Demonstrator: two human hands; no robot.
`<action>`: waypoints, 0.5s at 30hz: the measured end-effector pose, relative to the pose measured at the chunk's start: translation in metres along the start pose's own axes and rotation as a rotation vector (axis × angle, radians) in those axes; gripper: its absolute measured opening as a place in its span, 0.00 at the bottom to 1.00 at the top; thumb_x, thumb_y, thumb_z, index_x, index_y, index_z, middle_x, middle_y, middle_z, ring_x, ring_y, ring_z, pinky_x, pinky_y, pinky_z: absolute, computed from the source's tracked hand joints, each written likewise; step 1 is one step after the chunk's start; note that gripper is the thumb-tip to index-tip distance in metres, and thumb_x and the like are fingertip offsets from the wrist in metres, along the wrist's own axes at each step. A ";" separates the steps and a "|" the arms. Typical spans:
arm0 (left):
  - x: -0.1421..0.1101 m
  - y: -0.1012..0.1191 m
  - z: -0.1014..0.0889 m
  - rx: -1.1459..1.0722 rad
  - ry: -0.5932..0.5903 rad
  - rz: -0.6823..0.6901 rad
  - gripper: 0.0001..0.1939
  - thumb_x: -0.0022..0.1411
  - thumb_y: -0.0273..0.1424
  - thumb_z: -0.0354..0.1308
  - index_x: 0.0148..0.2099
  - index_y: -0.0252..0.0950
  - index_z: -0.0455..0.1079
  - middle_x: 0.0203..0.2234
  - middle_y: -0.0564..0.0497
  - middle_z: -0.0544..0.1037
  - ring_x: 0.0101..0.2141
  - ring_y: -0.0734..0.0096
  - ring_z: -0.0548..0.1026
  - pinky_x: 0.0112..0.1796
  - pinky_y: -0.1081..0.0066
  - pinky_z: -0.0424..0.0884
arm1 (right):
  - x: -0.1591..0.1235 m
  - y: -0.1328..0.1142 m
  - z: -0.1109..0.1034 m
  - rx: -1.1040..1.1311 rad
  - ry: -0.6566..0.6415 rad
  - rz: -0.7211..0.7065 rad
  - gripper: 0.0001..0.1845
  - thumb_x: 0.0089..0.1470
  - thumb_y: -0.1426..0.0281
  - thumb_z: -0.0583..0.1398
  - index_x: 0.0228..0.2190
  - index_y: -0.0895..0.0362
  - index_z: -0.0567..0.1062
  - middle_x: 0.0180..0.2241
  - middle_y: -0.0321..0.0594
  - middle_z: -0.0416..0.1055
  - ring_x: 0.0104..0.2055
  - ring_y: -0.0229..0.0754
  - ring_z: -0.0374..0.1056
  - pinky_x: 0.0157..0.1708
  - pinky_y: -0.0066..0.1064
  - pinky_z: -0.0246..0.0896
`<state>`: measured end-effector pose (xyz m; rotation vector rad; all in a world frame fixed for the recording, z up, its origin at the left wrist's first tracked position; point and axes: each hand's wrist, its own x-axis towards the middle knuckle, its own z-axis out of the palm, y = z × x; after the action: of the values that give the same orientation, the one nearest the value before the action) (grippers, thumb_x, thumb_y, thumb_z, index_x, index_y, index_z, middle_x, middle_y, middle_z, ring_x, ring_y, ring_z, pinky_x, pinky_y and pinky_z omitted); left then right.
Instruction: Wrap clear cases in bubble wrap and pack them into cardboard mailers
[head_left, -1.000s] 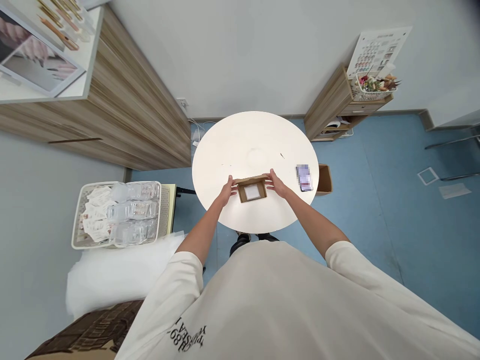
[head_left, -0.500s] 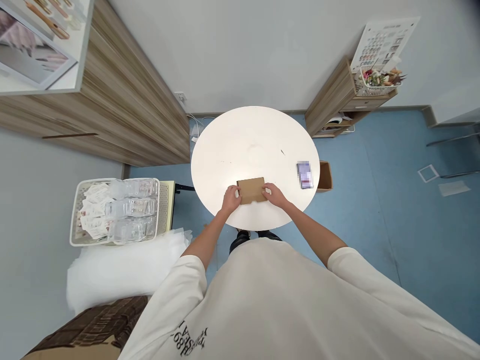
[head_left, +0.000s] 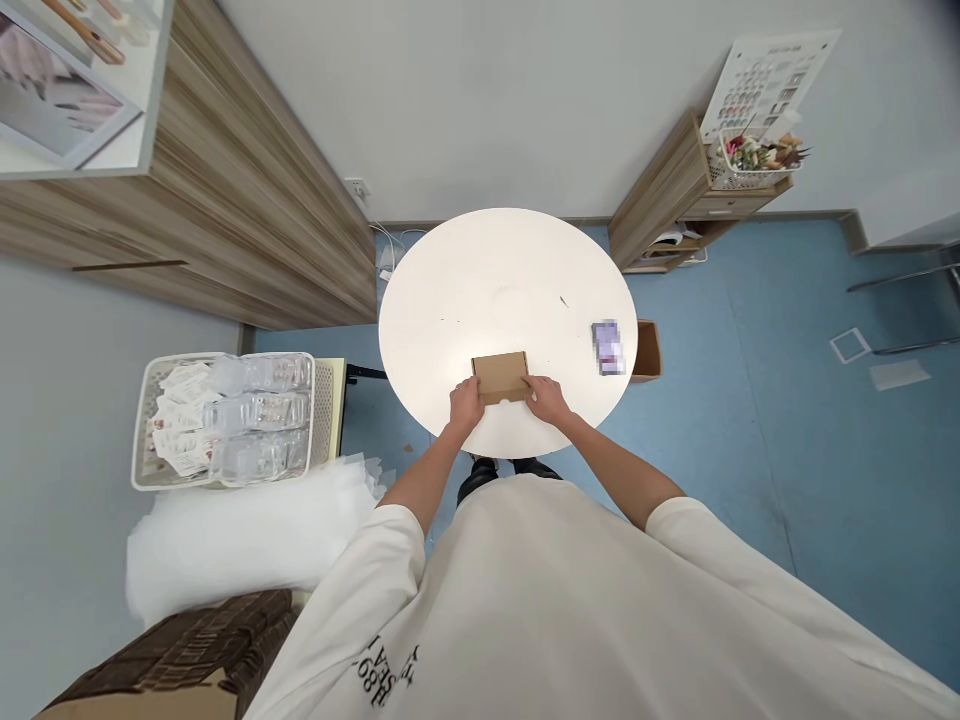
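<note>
A small brown cardboard box (head_left: 500, 374) lies near the front edge of the round white table (head_left: 480, 270). My left hand (head_left: 466, 402) grips its near left corner, fingers closed against the side. At the near right corner, my right hand (head_left: 547, 398) holds the box with bent fingers. The lid looks closed, and a small notch shows in its front edge. What is inside the box is hidden. Off to the right on the same table lies a purple rectangular item (head_left: 608, 347), blurred by pixelation.
A brown open bin (head_left: 646, 352) stands beside the table's right edge. To the left, a white basket (head_left: 322, 410) holds clear packs and paper cards. White plastic wrap (head_left: 240, 535) is stacked below it. A wooden cabinet (head_left: 247, 170) and a small shelf unit (head_left: 664, 190) stand against the wall.
Both hands have shifted slightly toward the box's near corners, the left one moving from the left side to the front. The front edge of the box now shows more clearly.
</note>
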<state>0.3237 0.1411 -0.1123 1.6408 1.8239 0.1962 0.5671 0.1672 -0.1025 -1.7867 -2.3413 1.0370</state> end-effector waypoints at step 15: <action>0.010 0.031 -0.048 -0.136 0.067 -0.054 0.24 0.72 0.43 0.43 0.64 0.44 0.63 0.54 0.42 0.72 0.57 0.53 0.69 0.60 0.51 0.57 | 0.017 -0.012 -0.041 -0.108 0.142 -0.066 0.27 0.61 0.64 0.59 0.61 0.52 0.66 0.51 0.49 0.68 0.54 0.53 0.64 0.60 0.48 0.50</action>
<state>0.3227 0.1717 -0.0635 1.5050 1.8597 0.3474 0.5674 0.2007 -0.0705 -1.7403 -2.3941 0.7624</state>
